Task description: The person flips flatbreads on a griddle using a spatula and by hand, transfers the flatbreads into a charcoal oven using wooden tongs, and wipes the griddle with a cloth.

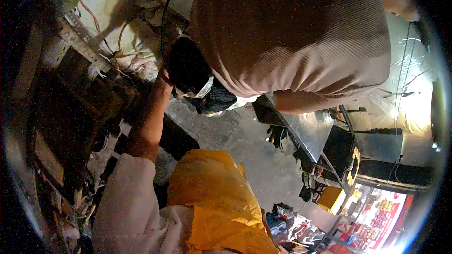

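Note:
My left arm reaches up from the beige sleeve at lower left. My left hand (165,83) is at the lower edge of a black item (189,63) with a pale rim; its fingers are mostly hidden, so its grip is unclear. A black mesh piece (220,99) lies just right of the black item. My right hand does not show. Another person's ribbed brown shirt (292,33) fills the top of the view, very close, with a bare forearm (301,102) below it. A yellow apron (212,193) covers my front.
Dark metal frames and clutter (84,99) stand at left, with loose wires above. A metal-topped table (308,129) stands to the right on the grey floor (263,160). A yellow box (331,200) and piled bags (294,228) are at lower right.

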Tool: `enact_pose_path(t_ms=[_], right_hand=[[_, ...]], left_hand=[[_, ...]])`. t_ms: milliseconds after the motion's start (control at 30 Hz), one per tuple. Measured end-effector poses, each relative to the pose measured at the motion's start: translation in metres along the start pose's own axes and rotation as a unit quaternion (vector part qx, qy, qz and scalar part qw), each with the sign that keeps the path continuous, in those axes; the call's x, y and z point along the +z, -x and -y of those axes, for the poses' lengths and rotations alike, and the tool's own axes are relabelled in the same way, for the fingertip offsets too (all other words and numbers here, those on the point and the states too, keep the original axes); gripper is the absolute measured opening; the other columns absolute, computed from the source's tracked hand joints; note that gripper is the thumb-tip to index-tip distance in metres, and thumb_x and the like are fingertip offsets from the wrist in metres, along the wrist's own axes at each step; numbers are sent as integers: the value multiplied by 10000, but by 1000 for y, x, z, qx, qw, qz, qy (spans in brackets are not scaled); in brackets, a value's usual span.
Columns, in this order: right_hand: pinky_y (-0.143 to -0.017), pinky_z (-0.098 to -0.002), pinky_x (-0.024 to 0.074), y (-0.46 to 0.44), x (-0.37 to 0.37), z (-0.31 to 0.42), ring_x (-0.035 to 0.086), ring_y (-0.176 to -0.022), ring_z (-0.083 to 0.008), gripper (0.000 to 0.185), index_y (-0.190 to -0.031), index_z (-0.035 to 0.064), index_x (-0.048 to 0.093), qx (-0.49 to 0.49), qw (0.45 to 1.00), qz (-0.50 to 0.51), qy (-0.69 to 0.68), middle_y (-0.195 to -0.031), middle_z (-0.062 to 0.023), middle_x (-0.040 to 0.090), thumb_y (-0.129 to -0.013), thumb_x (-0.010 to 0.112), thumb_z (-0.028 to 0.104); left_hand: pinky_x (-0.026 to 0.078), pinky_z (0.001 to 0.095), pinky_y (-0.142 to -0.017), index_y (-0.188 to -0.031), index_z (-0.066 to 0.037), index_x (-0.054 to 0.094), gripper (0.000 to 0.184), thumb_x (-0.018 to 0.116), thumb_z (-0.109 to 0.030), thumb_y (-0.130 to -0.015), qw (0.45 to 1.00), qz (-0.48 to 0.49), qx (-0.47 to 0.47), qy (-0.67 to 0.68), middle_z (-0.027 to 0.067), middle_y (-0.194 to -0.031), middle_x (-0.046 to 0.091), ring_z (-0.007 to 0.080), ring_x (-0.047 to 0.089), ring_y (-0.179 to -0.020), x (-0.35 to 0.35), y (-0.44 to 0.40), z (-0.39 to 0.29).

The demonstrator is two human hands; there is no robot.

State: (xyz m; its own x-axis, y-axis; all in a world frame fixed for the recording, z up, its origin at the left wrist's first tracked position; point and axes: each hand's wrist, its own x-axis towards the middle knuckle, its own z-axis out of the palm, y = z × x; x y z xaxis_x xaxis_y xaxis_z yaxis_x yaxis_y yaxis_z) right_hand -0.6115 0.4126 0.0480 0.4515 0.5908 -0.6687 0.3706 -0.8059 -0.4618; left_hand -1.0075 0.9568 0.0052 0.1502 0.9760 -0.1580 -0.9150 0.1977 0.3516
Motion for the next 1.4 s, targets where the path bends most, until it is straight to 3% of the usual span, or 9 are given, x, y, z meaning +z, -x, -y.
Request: enact_pose_path(t_ms=[700,900,1033,1100,1133,1233,1267,1300,1400], right_hand=[[-470,-337,408,-6,-13,-12,517,-522,-136,210,-804,37,650,-4,1000,2,-1,-597,-39,558,-863,614,236],[-465,-340,406,-1,-19,-32,516,-516,-138,204,-801,40,647,-17,1000,-7,-16,-594,-38,555,-860,614,232],[-462,-341,404,-13,-27,-54,515,-513,-140,200,-798,42,646,-26,999,-8,-20,-592,-38,552,-858,614,230],[-460,-342,403,-22,-35,-71,515,-511,-141,198,-797,43,645,-26,1000,-2,-18,-591,-38,551,-857,614,229],[-459,-343,403,-29,-39,-80,514,-510,-141,197,-796,43,644,-26,1000,2,-15,-590,-38,551,-857,614,228],[-457,-344,401,-49,-62,-117,514,-507,-142,194,-795,44,643,-21,1000,16,-3,-589,-37,549,-856,614,227],[-456,-344,401,-56,-73,-131,514,-507,-143,193,-794,45,642,-19,1000,20,2,-588,-37,548,-855,614,226],[-455,-345,400,-65,-85,-144,513,-506,-143,192,-793,45,642,-18,999,24,9,-588,-37,548,-855,614,225],[-453,-346,399,-91,-126,-183,513,-503,-144,189,-792,47,640,-12,999,29,23,-586,-37,546,-853,613,224]], left_hand=[[441,449,-1008,-1389,-115,436,750,639,-570,-828,999,16,-41,-20,62,-1368,503,267,507,-1202,-70,-7,74],[470,461,-977,-1376,-125,454,808,595,-670,-797,995,12,-29,-100,75,-1334,537,276,533,-1180,16,41,54],[475,471,-969,-1396,-114,432,845,446,-742,-830,996,-52,-44,-60,96,-1352,525,293,539,-1188,45,74,60],[475,470,-970,-1402,-134,431,806,429,-723,-852,990,11,-50,131,94,-1361,519,301,531,-1200,27,88,82],[464,474,-980,-1407,-155,431,770,445,-696,-860,988,71,-55,130,80,-1368,515,309,518,-1215,20,93,96],[458,516,-970,-1379,-182,467,723,506,-667,-845,978,-119,-36,165,71,-1370,515,306,515,-1208,21,113,144],[466,520,-956,-1332,-183,515,658,579,-607,-833,990,-14,15,137,72,-1331,548,302,535,-1183,-4,102,161],[477,497,-943,-1265,-169,568,587,616,-558,-828,959,-126,-32,252,60,-1259,598,290,561,-1145,13,105,158],[496,473,-918,-1197,-150,604,517,621,-524,-842,983,-25,61,174,55,-1182,638,275,596,-1079,28,106,148]])
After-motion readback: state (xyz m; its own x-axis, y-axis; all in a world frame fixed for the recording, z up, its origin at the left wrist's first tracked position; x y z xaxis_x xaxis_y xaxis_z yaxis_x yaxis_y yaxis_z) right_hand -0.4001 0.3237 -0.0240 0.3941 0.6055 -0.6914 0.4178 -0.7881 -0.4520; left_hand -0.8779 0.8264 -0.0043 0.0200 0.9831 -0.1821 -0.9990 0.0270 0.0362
